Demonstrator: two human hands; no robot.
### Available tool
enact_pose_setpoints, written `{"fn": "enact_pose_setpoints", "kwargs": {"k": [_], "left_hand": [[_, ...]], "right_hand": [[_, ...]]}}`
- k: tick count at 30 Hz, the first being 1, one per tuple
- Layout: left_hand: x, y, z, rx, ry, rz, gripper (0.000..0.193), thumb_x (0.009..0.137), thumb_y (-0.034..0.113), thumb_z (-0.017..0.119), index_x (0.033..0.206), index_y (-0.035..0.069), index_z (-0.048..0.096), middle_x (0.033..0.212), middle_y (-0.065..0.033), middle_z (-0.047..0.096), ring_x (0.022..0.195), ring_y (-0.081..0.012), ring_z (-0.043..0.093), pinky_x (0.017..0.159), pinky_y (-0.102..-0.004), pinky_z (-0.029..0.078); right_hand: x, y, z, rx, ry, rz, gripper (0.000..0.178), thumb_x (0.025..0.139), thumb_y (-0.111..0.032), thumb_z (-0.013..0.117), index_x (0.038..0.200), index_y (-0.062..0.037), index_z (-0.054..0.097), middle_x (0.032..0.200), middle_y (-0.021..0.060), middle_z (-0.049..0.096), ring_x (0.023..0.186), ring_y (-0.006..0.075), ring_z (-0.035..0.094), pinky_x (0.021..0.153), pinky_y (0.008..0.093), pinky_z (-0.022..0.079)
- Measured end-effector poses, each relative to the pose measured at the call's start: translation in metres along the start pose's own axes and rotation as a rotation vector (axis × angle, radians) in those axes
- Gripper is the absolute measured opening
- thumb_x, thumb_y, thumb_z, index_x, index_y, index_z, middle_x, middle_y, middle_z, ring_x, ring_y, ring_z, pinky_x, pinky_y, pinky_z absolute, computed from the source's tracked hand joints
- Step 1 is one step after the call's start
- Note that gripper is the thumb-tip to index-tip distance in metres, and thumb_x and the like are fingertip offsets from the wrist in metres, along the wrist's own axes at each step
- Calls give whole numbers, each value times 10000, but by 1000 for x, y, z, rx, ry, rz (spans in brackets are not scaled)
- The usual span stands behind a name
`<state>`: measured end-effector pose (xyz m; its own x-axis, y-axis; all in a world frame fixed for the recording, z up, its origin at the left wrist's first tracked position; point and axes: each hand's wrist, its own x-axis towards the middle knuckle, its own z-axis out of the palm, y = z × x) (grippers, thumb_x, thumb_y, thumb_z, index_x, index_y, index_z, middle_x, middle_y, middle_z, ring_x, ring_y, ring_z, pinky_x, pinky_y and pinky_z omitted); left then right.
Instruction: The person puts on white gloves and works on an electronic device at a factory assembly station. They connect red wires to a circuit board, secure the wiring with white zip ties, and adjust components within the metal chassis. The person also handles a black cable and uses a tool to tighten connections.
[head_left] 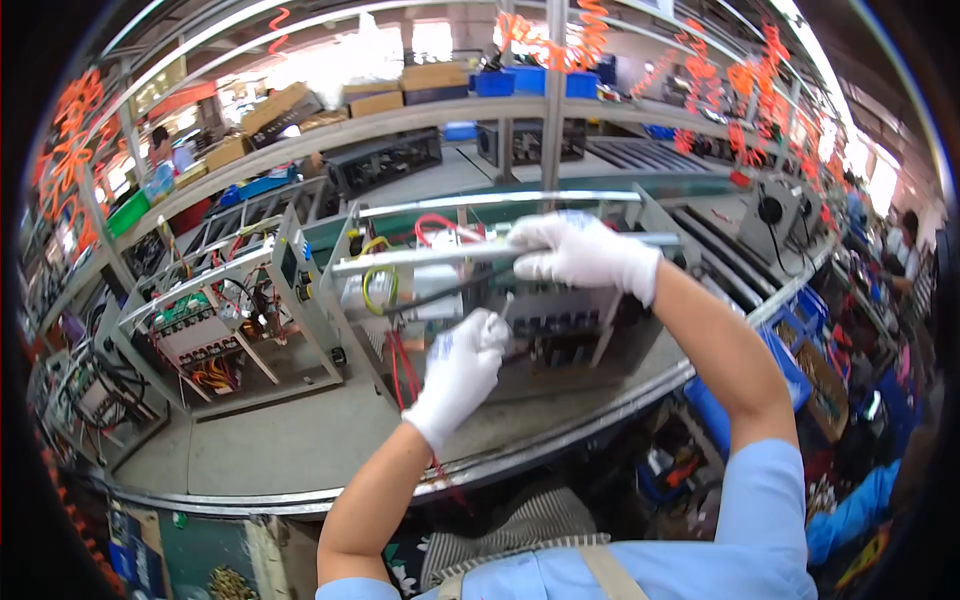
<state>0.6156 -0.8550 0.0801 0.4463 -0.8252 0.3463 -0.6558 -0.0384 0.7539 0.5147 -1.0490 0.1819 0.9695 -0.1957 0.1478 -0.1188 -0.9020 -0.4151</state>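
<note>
In the middle of the bench stands an open metal equipment frame [345, 268] with circuit parts and wiring inside. My right hand [590, 255], in a white glove, is closed over its front top rail [425, 256], fingers above and thumb below. A black cable [440, 294] runs up toward that thumb; whether the hand also grips it cannot be told. Lower and to the left, my gloved left hand [462, 368] is closed in front of the frame. A small pale tip [508, 304] sticks up beside its fingers. Red wires [400, 365] hang just left of this hand, and a yellow-green wire [372, 290] loops above them.
Another open equipment frame [235, 320] stands to the left, with a further one [95, 395] beyond it. Rollers [725, 265] lie at the right. A metal post [556, 110] rises behind the work. Blue bins [790, 370] sit at the lower right.
</note>
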Motion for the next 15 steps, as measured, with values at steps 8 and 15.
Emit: {"fn": "enact_pose_setpoints", "kwargs": {"k": [8, 15], "left_hand": [[33, 34, 40, -842, 250, -255, 182, 990, 49, 486, 1109, -60, 569, 854, -103, 650, 704, -148, 615, 705, -262, 470], [69, 23, 57, -895, 449, -142, 111, 942, -3, 513, 1002, -16, 605, 824, -86, 650, 691, -133, 617, 659, -250, 478]], "right_hand": [[-5, -6, -14, -61, 58, -66, 456, 913, -307, 635, 1267, -29, 566, 1146, 167, 671, 1084, 306, 636, 899, 350, 482], [3, 8, -9, 20, 81, -84, 709, 892, -253, 659, 1485, -61, 320, 1232, 236, 611, 1117, 350, 613, 918, 355, 475]]}}
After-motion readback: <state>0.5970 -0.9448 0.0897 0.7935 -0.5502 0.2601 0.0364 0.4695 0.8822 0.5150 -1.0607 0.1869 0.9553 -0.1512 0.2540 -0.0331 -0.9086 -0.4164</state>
